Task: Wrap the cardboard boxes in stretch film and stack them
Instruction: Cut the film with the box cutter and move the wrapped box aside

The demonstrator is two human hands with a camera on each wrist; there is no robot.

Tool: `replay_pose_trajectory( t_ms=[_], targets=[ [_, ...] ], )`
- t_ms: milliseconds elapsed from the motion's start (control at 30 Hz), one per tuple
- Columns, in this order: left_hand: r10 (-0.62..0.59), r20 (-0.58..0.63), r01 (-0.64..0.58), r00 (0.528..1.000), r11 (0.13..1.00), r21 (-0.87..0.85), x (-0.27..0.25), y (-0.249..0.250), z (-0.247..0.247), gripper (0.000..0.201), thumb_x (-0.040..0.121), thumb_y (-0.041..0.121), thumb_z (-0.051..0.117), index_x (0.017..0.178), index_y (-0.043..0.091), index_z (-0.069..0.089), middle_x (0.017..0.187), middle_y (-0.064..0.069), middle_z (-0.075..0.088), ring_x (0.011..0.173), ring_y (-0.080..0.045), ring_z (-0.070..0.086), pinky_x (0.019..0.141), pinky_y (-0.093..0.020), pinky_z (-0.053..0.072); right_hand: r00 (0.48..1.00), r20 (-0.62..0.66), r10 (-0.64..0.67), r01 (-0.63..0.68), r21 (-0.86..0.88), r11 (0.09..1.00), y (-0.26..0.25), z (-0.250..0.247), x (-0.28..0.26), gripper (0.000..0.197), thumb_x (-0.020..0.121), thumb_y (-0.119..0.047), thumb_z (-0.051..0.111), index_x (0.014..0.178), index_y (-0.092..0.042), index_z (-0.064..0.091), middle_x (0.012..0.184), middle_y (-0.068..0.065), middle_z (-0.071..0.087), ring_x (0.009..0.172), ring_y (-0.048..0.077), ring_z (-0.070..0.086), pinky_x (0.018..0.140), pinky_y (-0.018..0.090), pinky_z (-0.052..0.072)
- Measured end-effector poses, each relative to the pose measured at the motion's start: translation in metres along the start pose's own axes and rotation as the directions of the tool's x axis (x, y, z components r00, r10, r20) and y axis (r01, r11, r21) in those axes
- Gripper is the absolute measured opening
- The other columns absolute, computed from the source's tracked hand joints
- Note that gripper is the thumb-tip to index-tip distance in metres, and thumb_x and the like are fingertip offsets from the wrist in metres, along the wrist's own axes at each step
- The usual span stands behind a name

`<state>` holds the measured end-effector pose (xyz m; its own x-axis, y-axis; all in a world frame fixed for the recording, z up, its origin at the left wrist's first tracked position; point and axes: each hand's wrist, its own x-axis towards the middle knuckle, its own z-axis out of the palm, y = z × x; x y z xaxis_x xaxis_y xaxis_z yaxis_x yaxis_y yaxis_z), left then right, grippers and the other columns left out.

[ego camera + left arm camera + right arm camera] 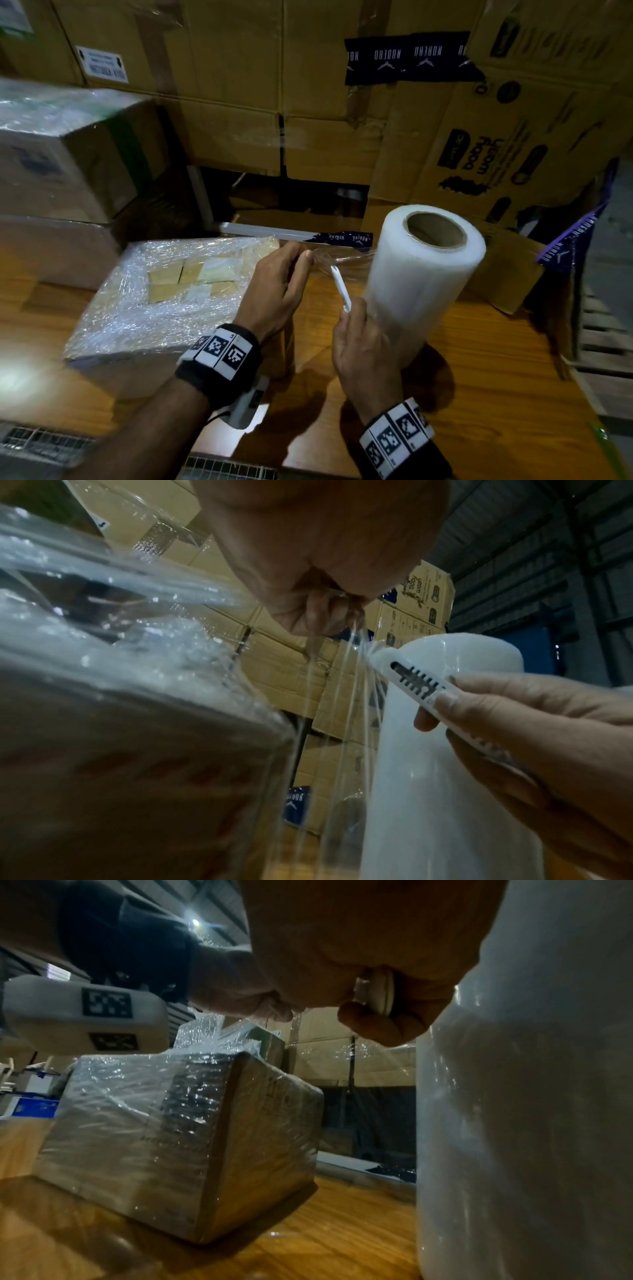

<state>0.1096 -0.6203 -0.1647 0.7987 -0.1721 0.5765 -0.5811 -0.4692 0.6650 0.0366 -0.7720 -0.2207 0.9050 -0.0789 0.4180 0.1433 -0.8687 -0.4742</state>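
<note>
Fingers, left: fingertips [301, 257] of the left hand [277, 294] are pinching the stretched film [342, 258], thumb meeting the other fingers on the sheet; in the left wrist view the film is bunching into strands below the pinch.
Fingers, right: right hand [363, 346] is curling around a white cutter [340, 289], thumb lying on its slotted side, its tip touching the film between the left hand and the roll.
Film: sheet is running taut from the wrapped box [164, 298] past the left fingertips to the film roll [421, 277].
Wrapped box: lying flat on the wooden table [479, 394], left of both hands, fully covered in crinkled film.
Film roll: standing upright on the table just right of the right hand, cardboard core facing up.
Arm pose: both forearms are reaching forward from the near edge, wrists wearing marker bands, left hand raised above the box's right edge, right hand just beside the roll.
Surroundings: second wrapped box [68, 150] standing at far left; stacked cardboard cartons [274, 85] rising behind the table.
</note>
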Motion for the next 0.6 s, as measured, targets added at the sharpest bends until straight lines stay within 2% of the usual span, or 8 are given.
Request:
replay_pose_trajectory(
  t_ms=[100, 200, 267, 400, 500, 600],
  targets=[
    [0.031, -0.012, -0.031, 0.999, 1.000, 0.001, -0.002, -0.002, 0.003, 0.024, 0.110, 0.019, 0.045, 0.086, 0.017, 0.049, 0.072, 0.007, 0.047, 0.063, -0.013, 0.045, 0.059, -0.019, 0.035, 1.000, 0.009, -0.008, 0.008, -0.020, 1.000, 0.003, 0.009, -0.003, 0.032, 0.107, -0.041, 0.021, 0.120, -0.025, 0.045, 0.071, -0.012, 0.046, 0.051, 0.000, 0.045, 0.044, 0.014, 0.033],
    [0.020, -0.019, -0.020, 1.000, 1.000, -0.022, -0.005, -0.008, 0.006, 0.024, 0.109, 0.020, 0.044, 0.088, 0.010, 0.052, 0.071, 0.002, 0.048, 0.062, -0.013, 0.046, 0.058, -0.018, 0.035, 0.998, 0.059, 0.016, -0.013, -0.051, 0.999, 0.010, 0.017, -0.013, 0.024, 0.106, -0.039, 0.028, 0.120, -0.026, 0.042, 0.073, -0.012, 0.048, 0.053, -0.001, 0.045, 0.046, 0.014, 0.030],
    [0.028, -0.015, -0.028, 0.999, 0.999, -0.019, -0.007, -0.012, 0.008, 0.025, 0.109, 0.020, 0.044, 0.090, 0.007, 0.054, 0.071, -0.001, 0.050, 0.062, -0.014, 0.046, 0.058, -0.018, 0.035, 0.993, 0.110, 0.036, -0.028, -0.070, 0.997, 0.014, 0.020, -0.021, 0.026, 0.105, -0.039, 0.029, 0.122, -0.025, 0.042, 0.075, -0.012, 0.050, 0.055, -0.001, 0.045, 0.047, 0.014, 0.029],
    [0.026, -0.026, -0.026, 0.999, 0.999, -0.022, -0.005, -0.015, 0.008, 0.023, 0.109, 0.019, 0.044, 0.091, 0.008, 0.054, 0.074, 0.004, 0.050, 0.064, -0.009, 0.048, 0.061, -0.015, 0.036, 0.944, 0.295, 0.150, -0.121, -0.116, 0.986, 0.022, 0.027, -0.030, 0.028, 0.109, -0.041, 0.029, 0.131, -0.026, 0.038, 0.090, -0.008, 0.058, 0.071, 0.004, 0.057, 0.058, 0.019, 0.047],
    [0.039, -0.031, -0.040, 0.999, 0.999, -0.008, -0.003, -0.018, 0.007, 0.025, 0.110, 0.023, 0.043, 0.091, 0.010, 0.053, 0.075, 0.009, 0.049, 0.066, -0.005, 0.047, 0.062, -0.013, 0.036, 0.914, 0.370, 0.165, -0.119, -0.144, 0.982, 0.027, 0.029, -0.039, 0.033, 0.111, -0.040, 0.033, 0.138, -0.023, 0.041, 0.092, -0.008, 0.057, 0.070, 0.004, 0.054, 0.059, 0.018, 0.045],
    [0.054, -0.032, -0.053, 0.998, 0.998, 0.015, -0.002, -0.021, 0.006, 0.023, 0.109, 0.023, 0.042, 0.092, 0.011, 0.052, 0.077, 0.007, 0.050, 0.068, -0.005, 0.048, 0.062, -0.014, 0.037, 0.882, 0.425, 0.203, -0.160, -0.135, 0.978, 0.033, 0.032, -0.049, 0.036, 0.109, -0.037, 0.033, 0.137, -0.017, 0.043, 0.103, -0.002, 0.062, 0.086, 0.009, 0.061, 0.074, 0.025, 0.053]
  ],
)
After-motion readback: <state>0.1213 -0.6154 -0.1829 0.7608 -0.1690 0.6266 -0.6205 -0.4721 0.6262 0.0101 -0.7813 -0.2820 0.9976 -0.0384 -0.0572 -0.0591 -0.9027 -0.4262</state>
